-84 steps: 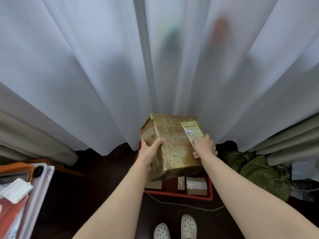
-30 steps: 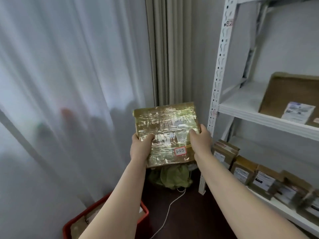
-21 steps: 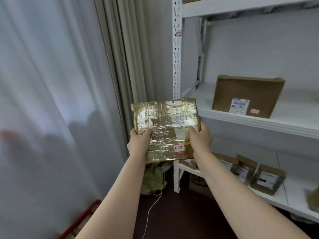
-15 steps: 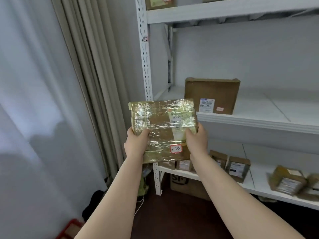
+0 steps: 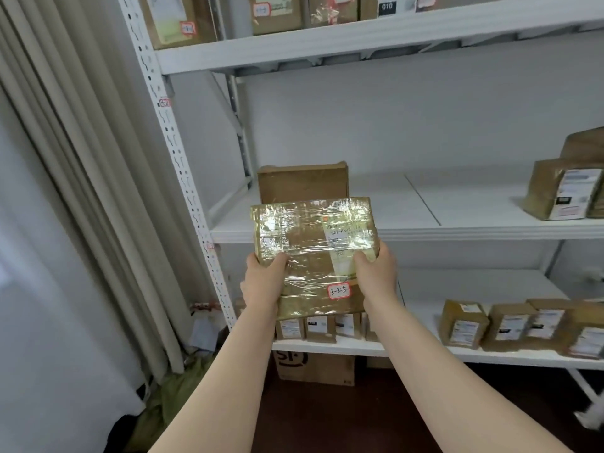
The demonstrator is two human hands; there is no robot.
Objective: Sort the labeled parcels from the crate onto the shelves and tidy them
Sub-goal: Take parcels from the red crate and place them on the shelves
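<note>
With left hand (image 5: 263, 286) and right hand (image 5: 377, 276), thumbs on top, grips the tape-wrapped parcel (image 5: 313, 253) by its sides, in the air before the middle shelf's (image 5: 457, 231) front edge, near the left end. Faces a brown box (image 5: 302, 183) upright at the shelf's left rear. Leaves bare board from that box to the labelled parcels (image 5: 562, 194) at the right end. Has the perforated upright (image 5: 183, 171) and curtain (image 5: 81, 191) to the left.
</note>
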